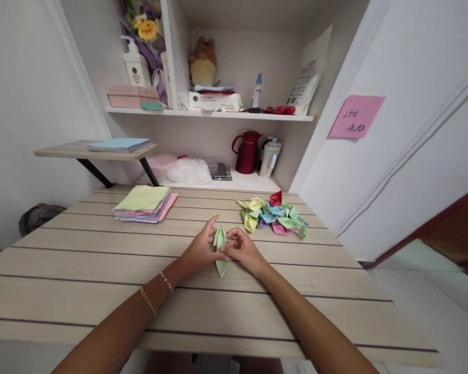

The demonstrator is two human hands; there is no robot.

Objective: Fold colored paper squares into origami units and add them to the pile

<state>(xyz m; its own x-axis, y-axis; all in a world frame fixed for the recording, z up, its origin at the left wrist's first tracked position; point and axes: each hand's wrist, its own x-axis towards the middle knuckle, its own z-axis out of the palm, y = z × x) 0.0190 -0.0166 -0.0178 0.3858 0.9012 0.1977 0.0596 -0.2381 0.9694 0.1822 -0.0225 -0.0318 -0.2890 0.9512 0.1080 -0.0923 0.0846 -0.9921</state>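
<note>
A light green folded paper piece [221, 266], pointed at its lower end, is held upright between my two hands over the middle of the table. My left hand [202, 249] grips it from the left, thumb pressed on its front and index finger stretched up and away. From the right, my right hand [245, 250] pinches its edge with thumb and fingers. Part of the paper is covered by the fingertips. Beyond my right hand lies a pile of folded paper boats [273, 212] in yellow, blue, green, pink, purple and red.
A stack of coloured paper sheets [142, 204] lies at the left. Behind it, a small raised shelf [62, 149] on black legs carries blue paper [119, 144]. A red jug [248, 153] and a pale bottle [270, 157] stand in the cabinet at the back.
</note>
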